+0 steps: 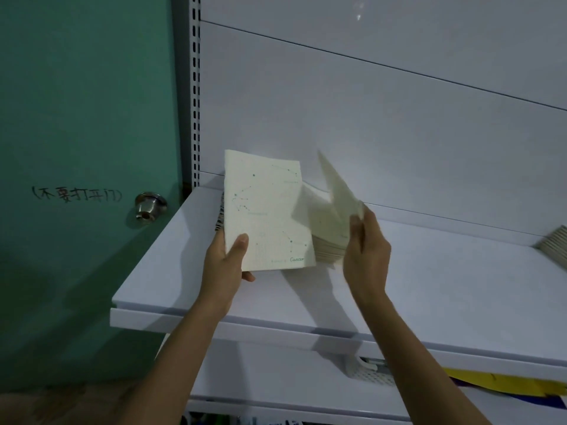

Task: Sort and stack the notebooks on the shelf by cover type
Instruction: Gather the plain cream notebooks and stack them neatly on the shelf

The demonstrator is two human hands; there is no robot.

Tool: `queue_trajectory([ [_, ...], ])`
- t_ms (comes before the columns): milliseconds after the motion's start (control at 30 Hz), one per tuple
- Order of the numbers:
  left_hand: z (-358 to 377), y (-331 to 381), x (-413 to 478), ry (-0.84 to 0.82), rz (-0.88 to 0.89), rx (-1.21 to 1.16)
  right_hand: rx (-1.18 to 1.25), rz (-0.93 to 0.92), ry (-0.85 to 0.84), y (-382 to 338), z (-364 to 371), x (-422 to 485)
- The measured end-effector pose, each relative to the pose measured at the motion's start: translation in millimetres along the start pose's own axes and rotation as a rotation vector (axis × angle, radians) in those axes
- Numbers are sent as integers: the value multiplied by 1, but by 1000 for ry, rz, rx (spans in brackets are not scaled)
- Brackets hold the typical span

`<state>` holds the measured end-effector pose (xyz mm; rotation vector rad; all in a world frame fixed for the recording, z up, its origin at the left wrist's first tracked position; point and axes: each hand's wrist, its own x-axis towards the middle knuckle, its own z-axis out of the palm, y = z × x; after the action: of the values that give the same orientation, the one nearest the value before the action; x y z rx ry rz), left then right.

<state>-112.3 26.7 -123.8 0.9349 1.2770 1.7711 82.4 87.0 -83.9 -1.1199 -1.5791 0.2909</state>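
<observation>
The left hand (227,268) has its grip closed on a cream constellation notebook (267,216) at its lower left corner, thumb on the cover, over the left end of the shelf (429,286). The right hand (365,250) has its grip pinching a tilted cream notebook (337,191) above a stack (328,251) near the shelf's back edge.

We see a cream constellation-print notebook (267,210) on the white shelf (429,286), beside the green door (86,118).

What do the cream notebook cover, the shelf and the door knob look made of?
Cream notebook: matte paper or thin card, no glare, thin edge. Shelf: probably white-painted sheet metal, smooth with a folded front lip. Door knob: polished metal, bright reflections.
</observation>
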Motion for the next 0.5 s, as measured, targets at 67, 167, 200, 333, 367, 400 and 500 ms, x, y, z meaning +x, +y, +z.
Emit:
queue_trajectory([
  [67, 1, 0, 0, -1, -7, -2, -69, -212, -53, -17, 11, -16],
  [167, 2, 0, -2, 6, -12, -33, -335, -477, -178, -20, 35, -48],
  [200, 2, 0, -2, 6, -13, -43, -387, -502, -206, -18, 40, -56],
  [333, 3, 0, -4, 15, -31, -57, -397, -569, -235, -9, 43, -67],
  [367, 3, 1, -4, 20, -40, -63, -404, -593, -243, -9, 42, -67],
  [400, 3, 2, -5, 16, -41, -72, -407, -607, -255, -9, 42, -67],
  [500, 2, 3, -5, -45, -13, -63, -400, -595, -292, -11, 43, -66],
])
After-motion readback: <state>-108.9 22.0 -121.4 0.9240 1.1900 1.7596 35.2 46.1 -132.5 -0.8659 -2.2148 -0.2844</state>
